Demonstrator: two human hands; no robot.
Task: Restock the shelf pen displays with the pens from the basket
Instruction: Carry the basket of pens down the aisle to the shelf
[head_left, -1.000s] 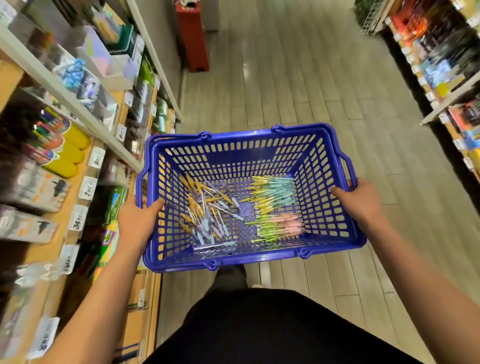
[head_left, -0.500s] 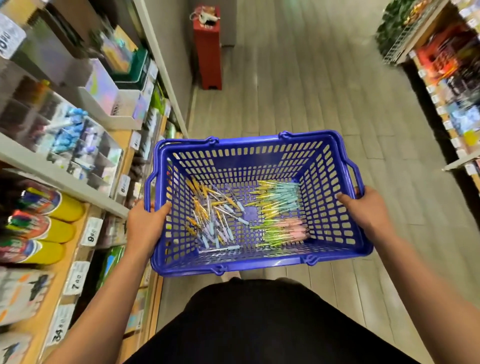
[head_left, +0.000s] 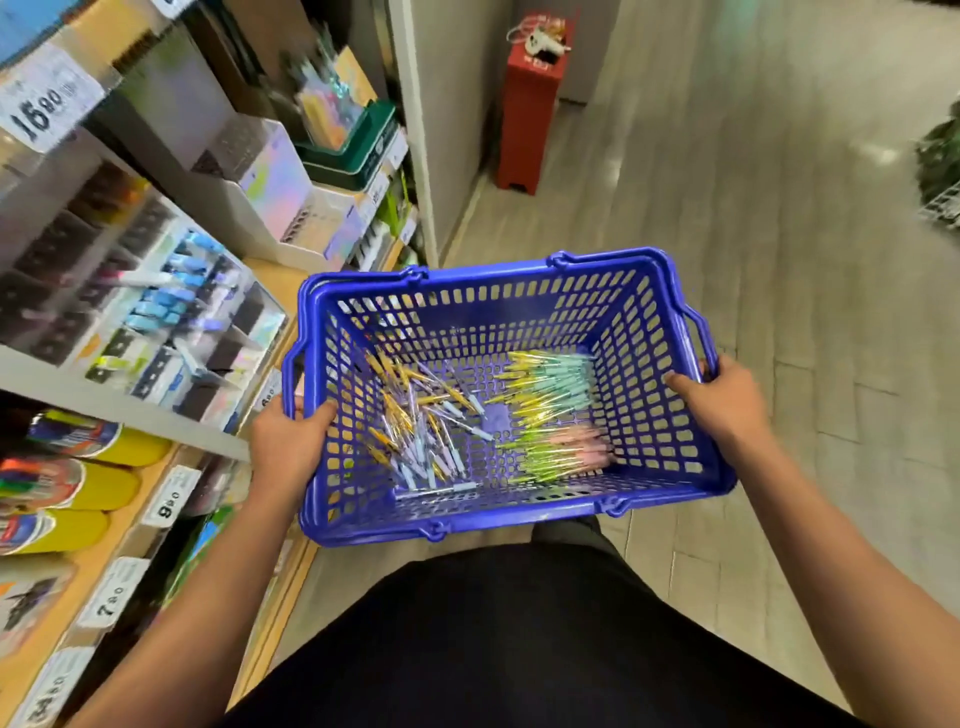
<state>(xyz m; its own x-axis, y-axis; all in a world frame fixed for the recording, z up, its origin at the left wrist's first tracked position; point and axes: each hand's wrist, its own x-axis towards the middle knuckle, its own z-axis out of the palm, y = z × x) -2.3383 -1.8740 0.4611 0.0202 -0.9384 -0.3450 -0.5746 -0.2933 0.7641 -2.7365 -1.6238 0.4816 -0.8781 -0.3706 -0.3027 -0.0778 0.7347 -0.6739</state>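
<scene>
Your left grip (head_left: 290, 442) and right grip (head_left: 726, 401) clasp the sides of the blue slotted plastic basket (head_left: 519, 307); clear shelf pen displays (head_left: 171, 312) lie left, nearest the left grip.

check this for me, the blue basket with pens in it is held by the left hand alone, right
Not alone. The head view shows the blue basket held by both hands: the left hand grips its left side and the right hand its right side. The pens are in it.
</scene>
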